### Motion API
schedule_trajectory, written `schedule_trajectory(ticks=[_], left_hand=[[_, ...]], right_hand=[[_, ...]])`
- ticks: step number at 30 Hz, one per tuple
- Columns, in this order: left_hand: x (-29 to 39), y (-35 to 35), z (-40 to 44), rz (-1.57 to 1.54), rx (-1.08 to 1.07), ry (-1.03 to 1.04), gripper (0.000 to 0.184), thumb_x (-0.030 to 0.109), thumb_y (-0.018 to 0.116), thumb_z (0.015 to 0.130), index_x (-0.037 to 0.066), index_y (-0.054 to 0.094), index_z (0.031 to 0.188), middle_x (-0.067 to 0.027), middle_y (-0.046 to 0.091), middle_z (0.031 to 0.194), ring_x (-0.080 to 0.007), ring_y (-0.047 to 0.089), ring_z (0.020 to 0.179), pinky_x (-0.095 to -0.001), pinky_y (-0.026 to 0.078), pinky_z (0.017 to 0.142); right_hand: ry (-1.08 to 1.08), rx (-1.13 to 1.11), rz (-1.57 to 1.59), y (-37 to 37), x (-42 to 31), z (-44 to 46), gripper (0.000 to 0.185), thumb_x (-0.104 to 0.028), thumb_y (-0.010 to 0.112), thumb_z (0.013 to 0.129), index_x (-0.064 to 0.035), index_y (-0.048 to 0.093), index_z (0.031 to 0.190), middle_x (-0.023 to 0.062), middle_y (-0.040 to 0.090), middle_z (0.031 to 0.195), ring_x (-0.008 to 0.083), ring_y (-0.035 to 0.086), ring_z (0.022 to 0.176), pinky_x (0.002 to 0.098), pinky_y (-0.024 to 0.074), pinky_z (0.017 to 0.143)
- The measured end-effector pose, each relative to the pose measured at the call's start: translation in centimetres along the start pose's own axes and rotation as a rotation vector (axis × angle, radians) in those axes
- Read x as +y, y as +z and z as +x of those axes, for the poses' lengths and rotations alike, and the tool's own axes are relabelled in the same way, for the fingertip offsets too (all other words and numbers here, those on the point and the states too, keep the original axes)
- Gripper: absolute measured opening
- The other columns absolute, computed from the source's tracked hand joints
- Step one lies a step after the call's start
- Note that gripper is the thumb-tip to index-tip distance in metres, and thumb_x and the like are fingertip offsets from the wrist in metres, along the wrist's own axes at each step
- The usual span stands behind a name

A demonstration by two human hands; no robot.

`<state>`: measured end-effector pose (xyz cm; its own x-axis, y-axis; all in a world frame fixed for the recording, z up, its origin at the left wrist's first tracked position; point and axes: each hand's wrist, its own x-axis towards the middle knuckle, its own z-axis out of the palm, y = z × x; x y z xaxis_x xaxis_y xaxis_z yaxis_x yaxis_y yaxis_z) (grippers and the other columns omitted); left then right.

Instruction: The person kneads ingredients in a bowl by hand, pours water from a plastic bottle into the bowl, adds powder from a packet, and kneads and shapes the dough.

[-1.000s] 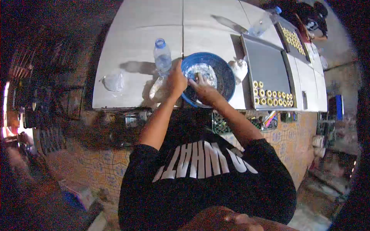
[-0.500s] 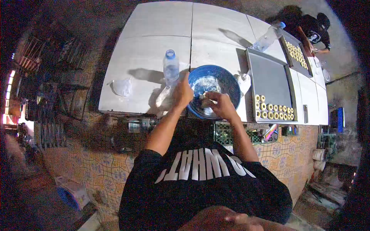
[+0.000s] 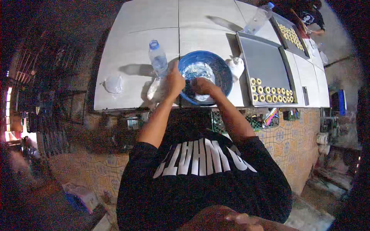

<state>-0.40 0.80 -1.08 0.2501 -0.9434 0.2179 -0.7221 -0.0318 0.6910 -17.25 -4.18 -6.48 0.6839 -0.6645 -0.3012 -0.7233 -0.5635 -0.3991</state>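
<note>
My left hand [image 3: 175, 81] is closed on the left rim of a round blue basin [image 3: 227, 90]. White powder, looking like flour [image 3: 202, 69], coats the inside of the basin. My right hand [image 3: 204, 86] is down inside, against the powder. Its fingers look curled, but whatever is in them is hidden. Just left of the basin stands an uncapped clear plastic bottle [image 3: 158, 59]. A white plastic bag [image 3: 155, 89] lies below the bottle, by my left wrist. Another white bag [image 3: 236, 67] touches the basin's right side.
A metal tray [image 3: 266, 63] on the right holds several rings of dough [image 3: 273, 95] along its near edge. Behind it are a capped bottle [image 3: 258, 19] and a second filled tray [image 3: 277, 21], with a person [image 3: 312, 19] beside them. A clear bag [image 3: 113, 84] lies far left.
My right hand has moved left and deeper into the basin, and the pale bit at its fingertips no longer shows. My left hand keeps its hold on the rim. The whole view has shifted slightly.
</note>
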Motion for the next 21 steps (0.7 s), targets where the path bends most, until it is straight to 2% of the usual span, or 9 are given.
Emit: schedule_trajectory(ticks=[2,5,8,11,12,13,15,17,21], left_hand=[[-0.5,0.1,0.1,-0.068,-0.003,0.012,0.064,-0.003,0.054,0.079,0.007,0.043,0.140,-0.0282,0.064,0.103,-0.0447,0.063,0.096,-0.0503,0.051,0.082],[-1.4,0.4,-0.6,-0.057,0.018,-0.029,0.064,-0.005,0.053,0.078,0.004,0.041,0.140,-0.0285,0.064,0.107,-0.0443,0.062,0.100,-0.0489,0.050,0.086],[-2.1,0.1,-1.9,-0.128,0.065,0.086,0.064,-0.006,0.053,0.078,0.000,0.039,0.140,-0.0303,0.057,0.121,-0.0426,0.058,0.112,-0.0461,0.047,0.094],[1.9,-2.7,-2.2,-0.060,-0.038,-0.173,0.063,-0.006,0.053,0.078,0.001,0.040,0.140,-0.0310,0.056,0.123,-0.0438,0.058,0.110,-0.0479,0.047,0.092],[1.8,-2.4,-2.3,-0.059,-0.038,-0.230,0.062,-0.006,0.053,0.078,0.001,0.041,0.139,-0.0309,0.057,0.120,-0.0446,0.058,0.108,-0.0490,0.047,0.091],[2.5,-3.0,-2.4,-0.042,-0.069,-0.247,0.062,-0.006,0.053,0.078,0.001,0.041,0.139,-0.0309,0.058,0.117,-0.0449,0.059,0.106,-0.0498,0.047,0.090],[4.1,-4.9,-2.5,-0.010,-0.128,-0.285,0.062,-0.007,0.053,0.077,0.001,0.042,0.138,-0.0309,0.061,0.111,-0.0456,0.059,0.103,-0.0514,0.046,0.089],[1.2,-2.0,-2.4,-0.007,0.035,-0.159,0.062,-0.006,0.056,0.075,0.001,0.044,0.136,-0.0301,0.063,0.102,-0.0463,0.060,0.098,-0.0527,0.047,0.085],[3.5,-4.0,-2.7,0.092,-0.044,-0.183,0.066,-0.005,0.060,0.074,0.003,0.043,0.137,-0.0297,0.063,0.102,-0.0467,0.061,0.096,-0.0533,0.048,0.082]], right_hand=[[-0.193,-0.039,0.423,-2.2,1.6,-1.9,0.032,-0.015,0.060,0.083,-0.0012,0.063,0.112,0.0192,0.068,0.101,0.0282,0.068,0.093,0.0381,0.0559,0.078],[-0.015,0.078,1.152,-7.1,-0.2,-5.8,0.037,-0.015,0.061,0.088,-0.0042,0.060,0.123,0.0112,0.066,0.110,0.0209,0.064,0.102,0.0366,0.0544,0.084],[0.039,0.182,0.743,-8.7,-0.9,-7.0,0.038,-0.014,0.060,0.090,-0.0046,0.057,0.127,0.0074,0.066,0.116,0.0172,0.060,0.106,0.0342,0.0491,0.091],[0.043,-0.029,0.347,-8.8,-5.3,-9.3,0.041,-0.012,0.057,0.090,-0.0056,0.055,0.131,0.0082,0.065,0.121,0.0204,0.061,0.110,0.0358,0.0468,0.096],[-0.104,0.042,0.504,-2.0,-0.8,-6.3,0.054,-0.006,0.056,0.087,-0.0084,0.047,0.140,0.0133,0.055,0.138,0.0265,0.050,0.129,0.0410,0.0386,0.108],[-0.487,0.088,0.008,1.4,2.0,-4.9,0.068,-0.003,0.053,0.083,-0.0109,0.034,0.148,0.0198,0.036,0.151,0.0278,0.030,0.143,0.0421,0.0266,0.117],[-0.130,0.091,-0.056,0.6,-1.9,-7.3,0.075,-0.004,0.053,0.082,-0.0121,0.025,0.151,0.0227,0.020,0.156,0.0252,0.014,0.148,0.0429,0.0182,0.120],[-0.261,0.198,-0.177,-1.5,-3.7,-8.5,0.058,-0.014,0.049,0.088,-0.0107,0.036,0.145,0.0219,0.034,0.149,0.0354,0.033,0.138,0.0446,0.0246,0.117],[-0.156,0.115,-0.046,-4.4,-5.2,-9.6,0.068,-0.011,0.056,0.083,-0.0113,0.034,0.147,0.0275,0.041,0.144,0.0352,0.043,0.134,0.0422,0.0398,0.107]])
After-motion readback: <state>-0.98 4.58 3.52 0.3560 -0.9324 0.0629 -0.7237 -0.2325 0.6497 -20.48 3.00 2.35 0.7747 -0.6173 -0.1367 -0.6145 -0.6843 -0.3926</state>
